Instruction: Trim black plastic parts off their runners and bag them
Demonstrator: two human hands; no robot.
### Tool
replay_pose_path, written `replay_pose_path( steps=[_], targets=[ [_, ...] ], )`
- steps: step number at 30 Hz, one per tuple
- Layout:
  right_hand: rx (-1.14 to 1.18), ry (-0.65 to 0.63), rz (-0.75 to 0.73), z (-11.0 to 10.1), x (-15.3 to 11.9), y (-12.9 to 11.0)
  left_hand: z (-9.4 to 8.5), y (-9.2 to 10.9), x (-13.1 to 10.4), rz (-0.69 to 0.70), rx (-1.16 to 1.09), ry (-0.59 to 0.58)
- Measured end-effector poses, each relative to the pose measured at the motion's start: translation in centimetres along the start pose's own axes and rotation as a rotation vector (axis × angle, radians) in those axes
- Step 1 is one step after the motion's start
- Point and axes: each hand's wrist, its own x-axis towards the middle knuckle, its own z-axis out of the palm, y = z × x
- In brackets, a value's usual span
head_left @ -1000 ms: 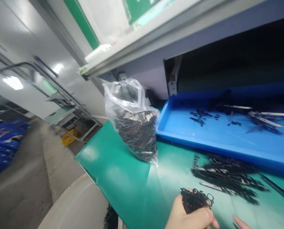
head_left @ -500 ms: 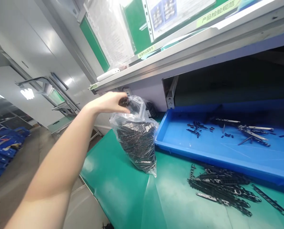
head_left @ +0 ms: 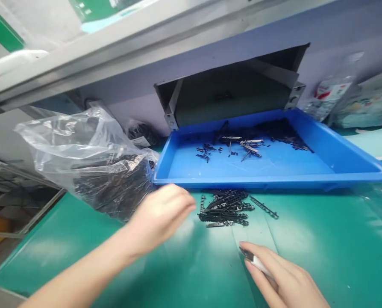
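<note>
My left hand (head_left: 160, 214), slightly smeared by motion, is over the table beside the plastic bag, its fingers curled together with nothing showing in them. Upright on the left stands the clear bag (head_left: 66, 156), its mouth loose and its lower part full of dark thin parts (head_left: 114, 184). Between my hands and the tray lies a pile of black slotted strips (head_left: 226, 209), with one strip (head_left: 264, 207) apart on its right. My right hand (head_left: 280, 276) is closed around a slim tool (head_left: 258, 263) with a white body and dark tip, low over the table.
A blue tray (head_left: 274, 177) holds scattered black and silvery parts (head_left: 245, 145) and a darker heap at its back right. Above runs a metal shelf edge (head_left: 114, 55). A plastic bottle (head_left: 333, 92) stands at the right. The green tabletop (head_left: 191, 273) extends below.
My left hand has come away from the bag's mouth and moved right and down towards the strips. The view has swung right, and my right hand with its tool now shows.
</note>
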Motion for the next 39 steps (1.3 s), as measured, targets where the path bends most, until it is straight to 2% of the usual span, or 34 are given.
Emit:
replay_pose_path(
  steps=[1,2,4,5,7,9,13,15,18,20,23,26,31,35,39],
  targets=[
    [0.003,-0.010,0.003,0.1,0.0,-0.1,2.6,0.0,0.0,-0.127,-0.107,-0.068],
    [0.006,-0.016,0.004,0.1,0.0,-0.2,4.9,-0.1,0.2,-0.271,-0.204,-0.084],
    [0.012,-0.021,0.003,0.1,0.0,-0.3,8.8,-0.6,0.7,-0.360,-0.240,-0.092],
    [0.017,-0.026,0.008,0.1,0.0,-0.4,10.1,-0.9,1.0,-0.388,-0.256,-0.100],
    [0.041,-0.028,0.029,-0.1,0.0,-0.4,11.6,-1.1,1.4,-0.416,-0.282,-0.119],
    [0.097,-0.016,0.065,-0.2,0.1,-0.3,11.8,-1.0,1.5,-0.448,-0.312,-0.122],
    [0.324,-0.059,0.257,-0.9,0.6,-0.4,10.1,0.8,0.2,-0.527,-0.380,-0.113],
    [0.460,-0.128,0.392,-1.3,1.1,-0.5,9.3,2.5,-1.0,-0.640,-0.590,-0.206],
    [0.672,-0.218,0.522,-1.7,1.7,-0.7,8.9,5.5,-2.9,-0.870,-1.061,-0.403],
    [0.800,-0.291,0.558,-1.6,1.9,-0.8,9.1,7.1,-4.0,-0.961,-1.276,-0.444],
    [0.880,-0.394,0.567,-1.2,2.0,-1.0,9.9,8.4,-5.1,-1.029,-1.475,-0.417],
    [0.729,-0.395,0.495,-0.9,1.7,-1.1,10.7,8.7,-5.7,-1.068,-1.553,-0.386],
    [0.177,-0.286,0.227,-1.0,0.6,-1.2,10.9,8.4,-6.0,-1.115,-1.563,-0.282],
    [-0.034,-0.276,0.019,-1.1,0.0,-1.7,10.7,8.4,-6.3,-1.102,-1.591,-0.262],
    [-0.173,-0.206,-0.082,-1.0,0.1,-2.1,10.7,8.4,-6.6,-1.086,-1.613,-0.248]
  ],
)
